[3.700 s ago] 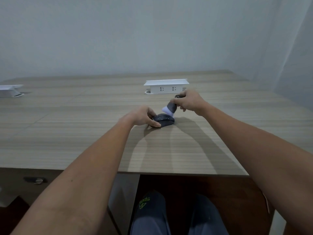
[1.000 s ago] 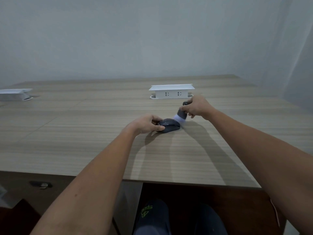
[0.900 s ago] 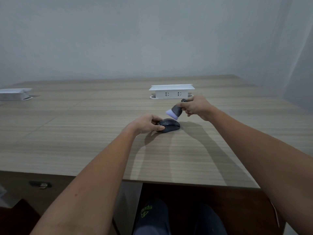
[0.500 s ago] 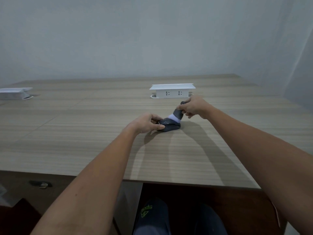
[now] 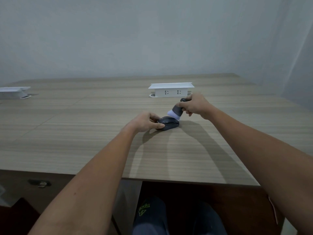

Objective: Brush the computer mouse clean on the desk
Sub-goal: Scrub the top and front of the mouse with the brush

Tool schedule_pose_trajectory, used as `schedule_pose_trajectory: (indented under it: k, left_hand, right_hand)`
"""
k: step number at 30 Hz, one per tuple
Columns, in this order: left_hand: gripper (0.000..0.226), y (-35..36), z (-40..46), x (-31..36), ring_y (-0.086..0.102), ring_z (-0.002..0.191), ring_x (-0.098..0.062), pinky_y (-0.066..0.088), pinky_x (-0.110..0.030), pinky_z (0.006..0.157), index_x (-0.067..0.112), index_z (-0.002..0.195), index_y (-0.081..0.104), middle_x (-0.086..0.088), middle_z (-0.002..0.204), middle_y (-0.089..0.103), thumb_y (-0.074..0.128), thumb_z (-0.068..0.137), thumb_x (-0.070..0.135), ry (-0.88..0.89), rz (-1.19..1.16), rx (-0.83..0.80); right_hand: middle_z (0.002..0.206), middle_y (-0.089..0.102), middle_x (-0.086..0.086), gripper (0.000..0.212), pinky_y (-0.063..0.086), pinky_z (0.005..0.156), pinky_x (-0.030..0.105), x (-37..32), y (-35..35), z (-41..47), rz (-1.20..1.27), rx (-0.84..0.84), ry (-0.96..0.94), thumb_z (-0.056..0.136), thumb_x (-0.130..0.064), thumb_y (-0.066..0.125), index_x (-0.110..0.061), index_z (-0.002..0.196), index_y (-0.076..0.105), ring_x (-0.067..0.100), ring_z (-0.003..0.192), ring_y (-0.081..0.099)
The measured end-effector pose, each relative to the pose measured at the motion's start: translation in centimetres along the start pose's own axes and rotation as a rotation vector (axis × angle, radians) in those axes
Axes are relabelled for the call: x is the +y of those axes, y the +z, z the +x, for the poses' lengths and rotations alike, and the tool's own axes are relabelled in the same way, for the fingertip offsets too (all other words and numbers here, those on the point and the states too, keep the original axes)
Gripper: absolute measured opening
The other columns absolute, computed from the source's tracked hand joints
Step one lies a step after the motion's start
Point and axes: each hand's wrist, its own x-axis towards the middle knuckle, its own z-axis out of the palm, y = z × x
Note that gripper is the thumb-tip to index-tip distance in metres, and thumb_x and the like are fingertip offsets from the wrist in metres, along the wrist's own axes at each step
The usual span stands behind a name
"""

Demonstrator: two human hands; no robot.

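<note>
- At the far left edge of the frame, a white pop-up socket box (image 5: 14,92) sits on the light wood-grain desk (image 5: 84,133), partly cut off by the picture's border.
- Low in the lower left, under the desk's front edge, a dark drawer front carries a small metal lock (image 5: 41,184).
- The left hand (image 5: 144,122) reaches in from the lower left to just left of centre, its fingers pinched around the left end of the dark grey oval computer mouse (image 5: 168,123), thumb on the near side.
- That mouse lies flat on the desk right at the centre of the frame, casting a soft shadow toward the near edge.
- Just above the mouse's right end, a short brush with a dark round handle and white bristles (image 5: 176,111) is tilted, bristles pointing down and left; whether they touch the mouse I cannot tell.
- Behind it, upper centre, a second white socket box (image 5: 171,89) with two outlets stands raised from the desk.
- The right hand (image 5: 194,105) comes in from the lower right, fingers curled tight round the brush handle.
- At the bottom centre, dark trousers with a green logo (image 5: 144,209) show beneath the desk.
</note>
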Motion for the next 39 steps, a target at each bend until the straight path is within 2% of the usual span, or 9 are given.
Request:
schedule_pose_trajectory:
  k: [4,10,14,19,24,28,32,36,39]
  left_hand:
    - [0.034,0.1,-0.3,0.6,0.071,0.094,-0.016,0.051,-0.03,0.087,0.02,0.106,0.076,-0.001,0.098,0.078,0.08,0.078,0.037,-0.015,0.074,0.026]
    - [0.049,0.1,-0.5,1.1,0.061,0.088,-0.01,0.045,-0.027,0.084,0.021,0.125,0.064,0.014,0.086,0.064,0.069,0.085,0.048,-0.05,0.128,0.102]
    - [0.042,0.2,-0.4,1.3,0.062,0.089,-0.011,0.044,-0.024,0.084,0.021,0.126,0.066,0.003,0.099,0.069,0.067,0.089,0.041,-0.031,0.133,0.092]
    - [0.042,0.4,-0.2,1.6,0.064,0.1,-0.014,0.047,-0.027,0.092,0.024,0.129,0.064,-0.003,0.115,0.069,0.066,0.09,0.041,-0.036,0.144,0.064]
    - [0.045,0.7,-0.2,1.6,0.064,0.104,-0.018,0.047,-0.032,0.099,0.023,0.131,0.063,-0.003,0.116,0.068,0.066,0.09,0.041,-0.059,0.141,0.08]
    - [0.036,0.9,-0.3,2.0,0.064,0.101,-0.018,0.047,-0.028,0.093,0.023,0.127,0.065,-0.002,0.109,0.069,0.065,0.092,0.034,-0.055,0.107,0.095]
    - [0.044,1.1,0.0,2.2,0.06,0.101,-0.018,0.044,-0.029,0.096,0.017,0.131,0.062,-0.003,0.11,0.066,0.066,0.092,0.035,-0.106,0.106,0.126]
    - [0.043,1.2,0.0,2.5,0.058,0.096,-0.016,0.04,-0.023,0.086,0.012,0.133,0.061,-0.01,0.115,0.067,0.066,0.093,0.027,-0.14,0.047,0.133]
    - [0.045,1.3,0.1,2.7,0.058,0.098,-0.017,0.039,-0.024,0.087,0.011,0.134,0.06,-0.013,0.124,0.066,0.067,0.092,0.028,-0.162,0.03,0.147]
  right_hand:
    - [0.057,0.058,0.009,0.018,0.043,0.042,0.024,0.7,0.5,-0.8,-0.232,0.029,-0.091,0.079,-0.008,0.067,0.0,0.063,0.062,0.019,0.045,0.051]
    - [0.059,0.063,0.007,0.022,0.045,0.042,0.024,1.1,0.5,-1.4,-0.008,0.031,-0.127,0.084,-0.019,0.071,-0.001,0.072,0.068,0.015,0.044,0.053]
    - [0.063,0.066,0.017,0.03,0.041,0.039,0.017,2.1,0.3,-1.8,-0.123,0.1,-0.127,0.084,-0.017,0.068,0.009,0.072,0.062,0.013,0.042,0.055]
    - [0.06,0.064,0.004,0.03,0.047,0.046,0.026,2.6,0.6,-2.7,-0.002,0.035,-0.125,0.085,-0.024,0.07,0.006,0.079,0.069,0.012,0.045,0.054]
    - [0.059,0.054,0.006,0.032,0.054,0.058,0.042,3.2,0.8,-2.6,-0.136,0.214,-0.114,0.077,-0.028,0.065,0.003,0.071,0.063,0.015,0.056,0.049]
    - [0.061,0.061,0.004,0.026,0.044,0.048,0.023,2.2,1.2,-3.4,-0.066,0.067,-0.122,0.083,-0.023,0.069,0.002,0.077,0.069,0.011,0.049,0.053]
    - [0.057,0.051,0.005,0.03,0.04,0.054,0.033,2.7,0.9,-2.5,-0.178,0.193,-0.104,0.08,-0.022,0.066,0.004,0.067,0.059,0.017,0.057,0.046]
    - [0.061,0.065,0.006,0.023,0.045,0.048,0.023,2.2,0.7,-3.2,-0.099,0.006,-0.139,0.086,-0.022,0.07,0.0,0.079,0.073,0.012,0.049,0.055]
    - [0.066,0.069,0.016,0.023,0.047,0.055,0.028,3.2,0.6,-2.4,-0.261,0.121,-0.132,0.08,-0.023,0.069,-0.002,0.071,0.072,0.015,0.056,0.055]
